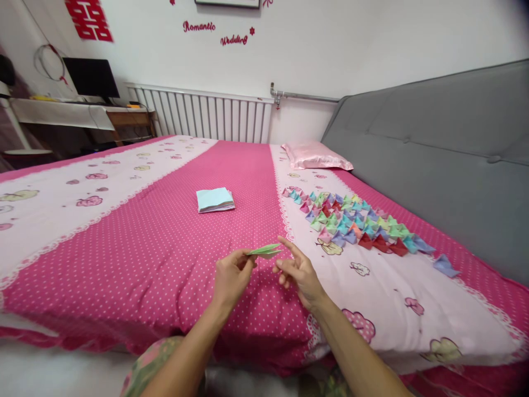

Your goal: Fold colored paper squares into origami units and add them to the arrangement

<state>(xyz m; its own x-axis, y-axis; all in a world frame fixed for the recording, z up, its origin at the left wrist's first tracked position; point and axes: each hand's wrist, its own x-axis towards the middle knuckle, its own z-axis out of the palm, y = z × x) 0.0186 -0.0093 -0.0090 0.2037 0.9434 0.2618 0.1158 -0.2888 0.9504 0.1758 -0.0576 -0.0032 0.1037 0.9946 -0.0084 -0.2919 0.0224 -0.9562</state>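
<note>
My left hand (236, 274) pinches one end of a folded piece of green paper (266, 251), held above the front part of the bed. Several creased layers fan out at the paper's free end. Close to that end is my right hand (298, 274), its index finger stretched out and its thumb apart from the other, curled fingers. I see nothing between the right hand's fingers. Beyond the hands, a stack of square paper sheets (215, 200) with a light blue sheet on top lies on the pink dotted cover.
Rows of small folded paper boats (351, 219) in many colours spread over the bed (248, 165) at the right. One purple boat (446, 266) sits apart at their near end. A pink pillow (316, 155) lies behind them, beside the grey headboard (438, 127). A radiator (206, 113) lines the wall.
</note>
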